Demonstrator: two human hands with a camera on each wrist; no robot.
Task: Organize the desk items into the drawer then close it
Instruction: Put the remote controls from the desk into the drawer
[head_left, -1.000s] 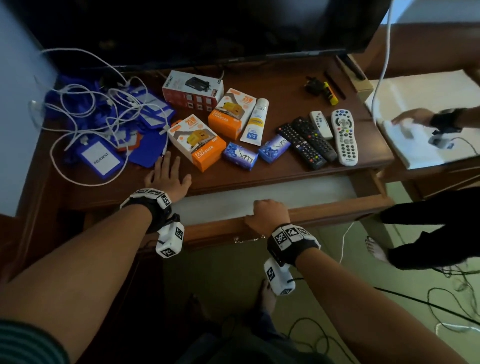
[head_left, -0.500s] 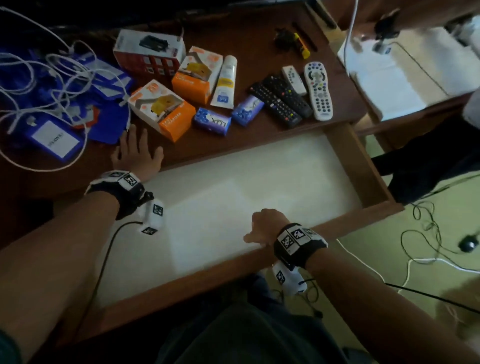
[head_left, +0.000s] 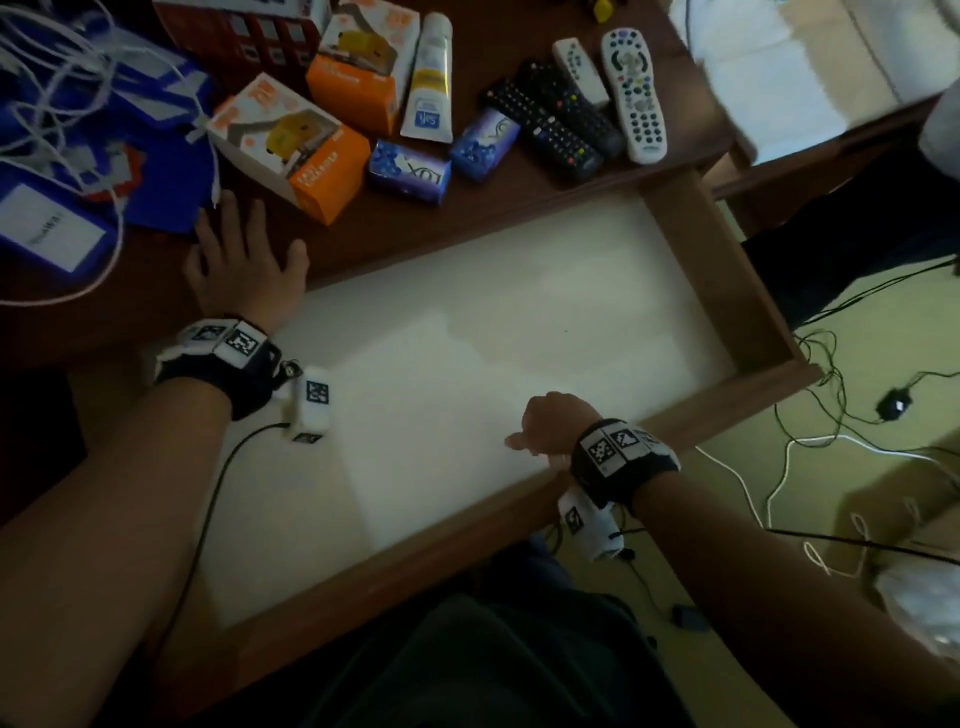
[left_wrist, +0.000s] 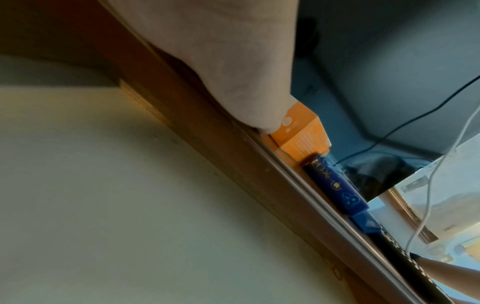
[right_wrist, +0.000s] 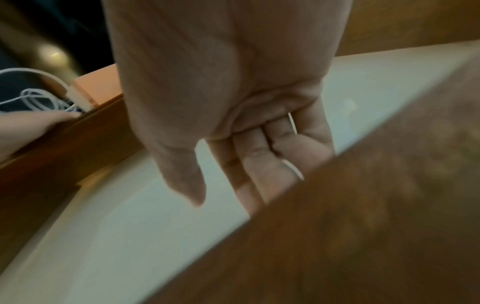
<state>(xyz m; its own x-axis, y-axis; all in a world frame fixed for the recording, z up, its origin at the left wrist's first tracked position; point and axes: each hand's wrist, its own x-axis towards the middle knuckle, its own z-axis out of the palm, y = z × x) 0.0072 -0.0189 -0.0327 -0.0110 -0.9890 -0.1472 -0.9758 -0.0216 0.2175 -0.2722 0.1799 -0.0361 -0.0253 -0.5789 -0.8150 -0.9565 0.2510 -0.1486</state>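
The drawer (head_left: 727, 291) stands pulled far out, and its pale floor is bare. All the desk items are on the surface (head_left: 467, 218) behind it. The person's left hand (head_left: 244, 270) lies flat on the front edge of the surface with straight, spread fingers and holds nothing. The right hand (head_left: 550, 421) is at the front rail of the drawer; its fingers (right_wrist: 262, 164) are curled down behind the rail, and I judge that it grips the rail.

Nearest to the left hand is an orange charger box (head_left: 296, 150), and a second orange box (head_left: 358, 78) stands behind it. Next come a white tube (head_left: 428, 83), two blue soap packets (head_left: 410, 171), two black remotes (head_left: 556, 124) and two white remotes (head_left: 631, 93). On the far left, white cables (head_left: 57, 88) are tangled over blue card holders (head_left: 52, 228).

What could go wrong from here:
- The drawer is out very far, so one more pull may take it off its runners.
- The cables loop over the card holders. Lifting one holder may drag the whole bundle, and it could push the near box over the edge.
- The remotes lie side by side at the corner, so a careless grab may knock one to the floor.
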